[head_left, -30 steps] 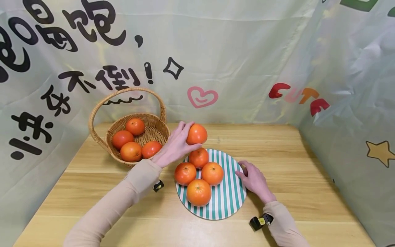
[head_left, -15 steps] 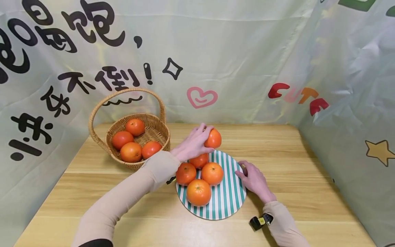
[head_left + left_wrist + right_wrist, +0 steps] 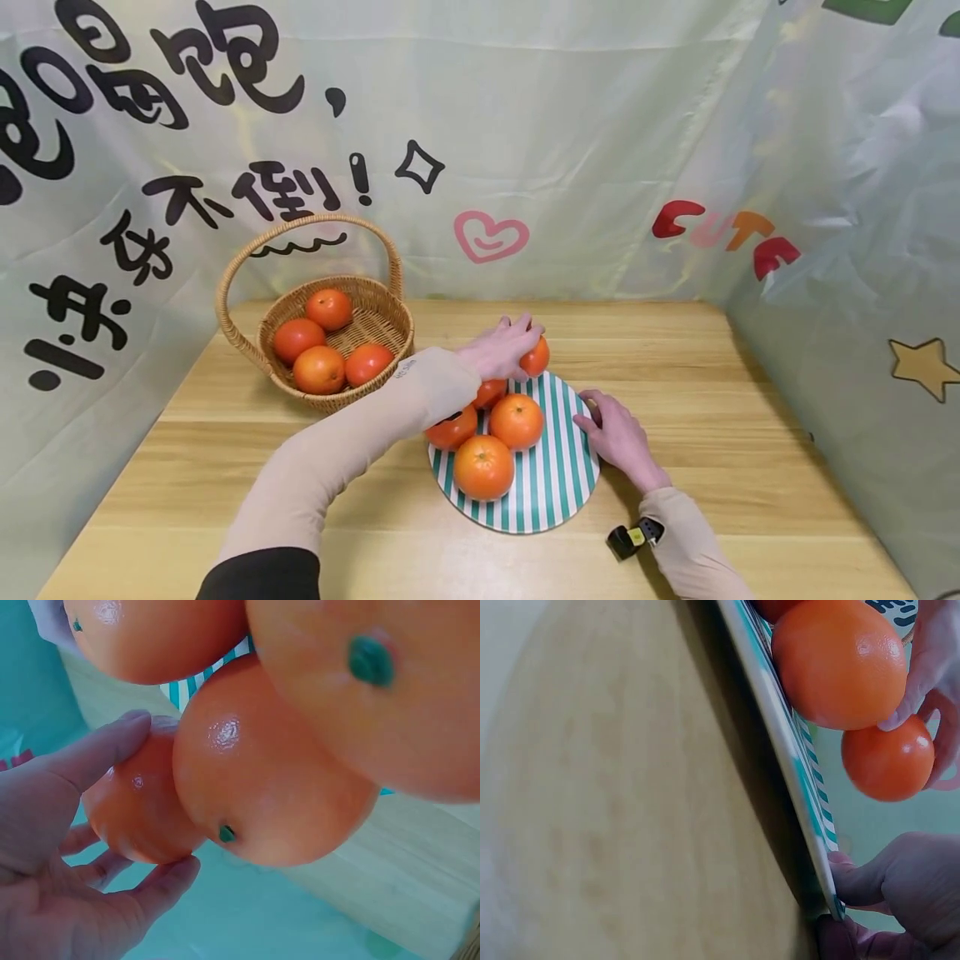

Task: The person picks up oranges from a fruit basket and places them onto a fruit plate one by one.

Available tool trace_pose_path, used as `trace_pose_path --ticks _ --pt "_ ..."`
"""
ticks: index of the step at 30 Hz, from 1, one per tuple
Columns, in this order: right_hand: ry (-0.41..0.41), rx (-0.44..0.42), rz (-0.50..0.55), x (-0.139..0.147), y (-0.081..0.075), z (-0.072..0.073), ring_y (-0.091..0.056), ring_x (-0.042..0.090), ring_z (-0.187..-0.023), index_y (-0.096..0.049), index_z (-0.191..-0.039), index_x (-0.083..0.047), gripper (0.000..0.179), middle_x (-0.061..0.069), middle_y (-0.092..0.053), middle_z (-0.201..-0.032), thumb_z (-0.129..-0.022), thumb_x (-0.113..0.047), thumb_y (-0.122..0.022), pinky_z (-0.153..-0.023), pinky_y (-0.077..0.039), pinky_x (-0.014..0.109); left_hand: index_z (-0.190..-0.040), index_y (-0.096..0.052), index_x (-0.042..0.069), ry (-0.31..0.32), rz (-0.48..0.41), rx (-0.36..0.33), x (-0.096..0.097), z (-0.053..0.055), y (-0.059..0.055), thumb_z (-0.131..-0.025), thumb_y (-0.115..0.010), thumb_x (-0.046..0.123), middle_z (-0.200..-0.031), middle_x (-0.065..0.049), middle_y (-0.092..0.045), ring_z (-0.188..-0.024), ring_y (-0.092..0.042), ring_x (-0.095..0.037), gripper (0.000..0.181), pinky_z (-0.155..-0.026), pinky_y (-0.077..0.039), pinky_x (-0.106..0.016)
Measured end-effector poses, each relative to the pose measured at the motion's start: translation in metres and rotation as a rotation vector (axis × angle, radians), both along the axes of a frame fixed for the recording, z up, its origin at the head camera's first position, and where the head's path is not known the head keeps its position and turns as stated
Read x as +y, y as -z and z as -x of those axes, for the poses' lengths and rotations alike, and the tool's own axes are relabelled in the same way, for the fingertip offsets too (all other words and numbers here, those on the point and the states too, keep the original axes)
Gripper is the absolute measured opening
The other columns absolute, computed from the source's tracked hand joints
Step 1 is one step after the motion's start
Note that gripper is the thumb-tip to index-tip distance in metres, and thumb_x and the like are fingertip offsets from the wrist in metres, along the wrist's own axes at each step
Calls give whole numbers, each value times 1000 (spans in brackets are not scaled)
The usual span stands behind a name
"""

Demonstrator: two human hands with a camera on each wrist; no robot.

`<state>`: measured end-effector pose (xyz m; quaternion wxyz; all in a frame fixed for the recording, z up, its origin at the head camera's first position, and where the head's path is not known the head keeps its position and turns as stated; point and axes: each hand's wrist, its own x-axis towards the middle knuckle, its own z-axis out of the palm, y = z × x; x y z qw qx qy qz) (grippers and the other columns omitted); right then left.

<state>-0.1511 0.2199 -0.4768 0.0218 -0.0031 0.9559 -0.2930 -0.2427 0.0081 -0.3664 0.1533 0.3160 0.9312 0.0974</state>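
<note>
My left hand (image 3: 501,348) grips a shiny orange (image 3: 536,358) over the far rim of a round plate (image 3: 558,475) striped green and white. In the left wrist view, thumb and fingers curl round that orange (image 3: 142,806), which overlaps a neighbouring orange (image 3: 270,780) with a small green stem spot. Several oranges (image 3: 483,468) sit on the plate's left half; the left sleeve partly covers the rear ones. My right hand (image 3: 618,437) pinches the plate's right rim. In the right wrist view its thumb lies on the rim and its fingers go underneath.
A wicker basket (image 3: 390,312) with a tall hoop handle stands at the back left, with several oranges (image 3: 318,369) inside. The wooden table (image 3: 712,417) meets printed cloth walls (image 3: 615,167) at the back and sides. A black wrist camera (image 3: 626,540) sits by the right sleeve.
The left hand has carried its orange rightward and then down, from above the plate's rear left to its far rim. The right hand and plate have stayed put.
</note>
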Motion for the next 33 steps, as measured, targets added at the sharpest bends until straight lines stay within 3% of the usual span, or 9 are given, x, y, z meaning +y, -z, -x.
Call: trace_pose_path --ticks 6,8,14,23,26,29,33 --pt "0 2 -9 1 -1 -1 -51 22 -78 -55 -135 -1 44 11 -57 -91 -97 -20 -66 -66 -36 30 -156 -35 14 49 39 68 13 2 8 -90 -76 24 -164 -15 -27 -144 -39 -42 79 -114 -44 -46" --pt "-1 5 -15 1 0 -1 -51 22 -78 -55 -135 -1 44 10 -57 -91 -96 -20 -66 -66 -36 30 -156 -35 14 57 59 77 14 1 11 -90 -77 25 -163 -14 -28 -144 -39 -42 79 -115 -43 -46" --pt "4 8 -23 1 0 0 -51 22 -77 -56 -135 -2 44 10 -57 -90 -96 -21 -66 -65 -35 30 -158 -31 18 69 80 24 13 -1 15 -94 -71 25 -168 -11 -20 -151 -28 -39 76 -123 -31 -49" --pt "0 2 -10 2 0 0 -51 22 -78 -55 -136 -2 44 10 -58 -92 -97 -20 -65 -66 -36 30 -158 -33 20 59 -2 -90 6 1 10 -97 -66 23 -169 -12 -17 -153 -26 -39 69 -121 -34 -52" --pt "-2 -1 -6 1 0 0 -51 22 -78 -55 -136 -2 44 10 -58 -92 -97 -20 -64 -66 -36 30 -156 -36 19 64 -44 -95 5 2 7 -97 -65 18 -168 -13 -19 -154 -25 -37 66 -122 -31 -52" --pt "-4 3 -7 2 0 0 -51 22 -77 -55 -136 -2 44 10 -58 -91 -97 -21 -64 -66 -36 30 -153 -42 18 90 -80 -58 3 3 4 -96 -65 9 -166 -11 -28 -153 -29 -31 62 -123 -32 -47" --pt "-7 13 -11 2 0 0 -50 22 -76 -56 -135 -2 44 10 -57 -90 -97 -21 -65 -66 -35 30 -140 -55 18 136 -104 -7 0 4 1 -93 -67 6 -151 -5 -47 -139 -45 -22 49 -118 -39 -37"
